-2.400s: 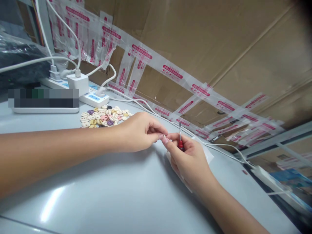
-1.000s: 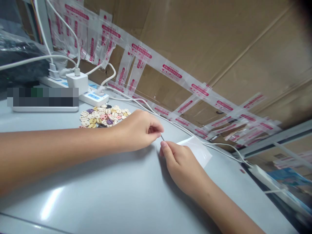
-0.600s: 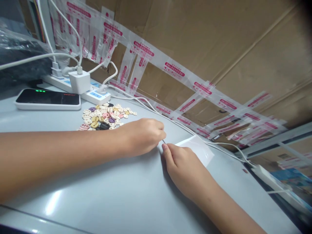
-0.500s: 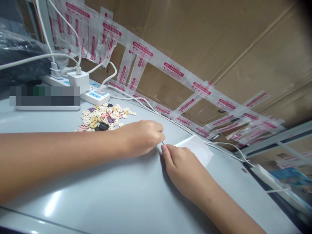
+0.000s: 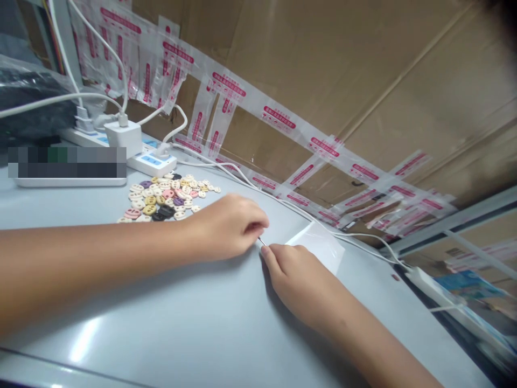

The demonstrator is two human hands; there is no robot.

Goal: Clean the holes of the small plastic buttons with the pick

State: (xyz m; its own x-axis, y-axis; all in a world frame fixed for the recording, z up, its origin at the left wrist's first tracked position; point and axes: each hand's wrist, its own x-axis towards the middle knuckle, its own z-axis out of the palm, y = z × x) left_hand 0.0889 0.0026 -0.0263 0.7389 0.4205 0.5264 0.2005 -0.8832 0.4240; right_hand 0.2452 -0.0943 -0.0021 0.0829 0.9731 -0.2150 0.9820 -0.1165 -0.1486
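Observation:
My left hand [image 5: 234,226] is closed over the table, its fingers curled down. What they pinch, if anything, is hidden behind the hand. My right hand [image 5: 299,275] is closed too, thumb and finger gripping a thin metal rod [image 5: 262,241]. The rod's bare end points up and left to my left fingertips; whether they touch it I cannot tell. Beyond my left wrist lies a loose pile of buttons [image 5: 168,195] in white, yellow, pink, purple and black. A clear plastic sheet or bag [image 5: 319,245] lies flat just behind my right hand.
At the back left, a white power strip [image 5: 151,161] carries a white charger [image 5: 123,137] and several cables. A white-edged flat object [image 5: 72,182], its top blurred out, lies before it. Taped cardboard [image 5: 291,70] walls the table's back. A white cable [image 5: 242,175] runs along it.
The fingers of my left hand have lifted and loosened slightly, showing more of the rod. My right hand keeps its grip. The whole view has shifted a little.

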